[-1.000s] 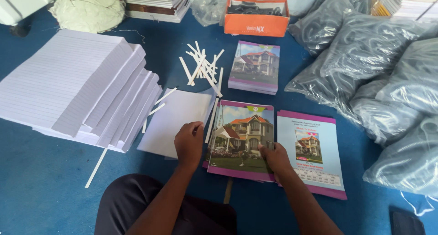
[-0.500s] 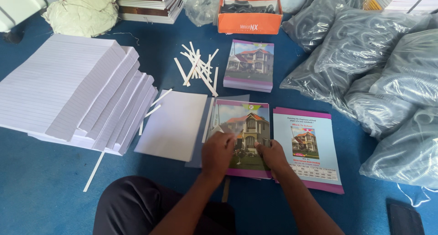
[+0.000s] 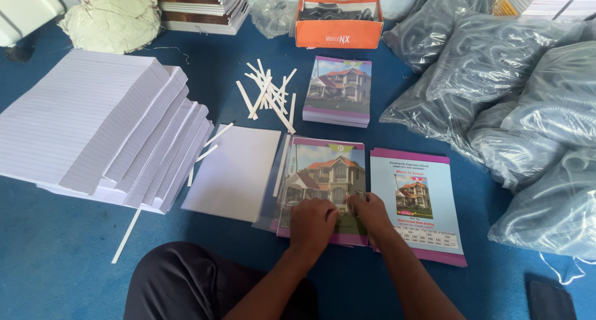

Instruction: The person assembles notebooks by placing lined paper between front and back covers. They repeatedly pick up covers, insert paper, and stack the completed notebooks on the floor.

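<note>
Low in the centre of the frame, the left hand and right hand press flat, fingers spread and gripping nothing, on the lower edge of the house-picture notebook cover, just left of the back-cover sheet.

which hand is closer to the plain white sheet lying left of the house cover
Left. The left hand rests on the glossy house-picture cover, a short way right of the plain white paper sheet. The right hand sits farther right, at that cover's right edge.
</note>
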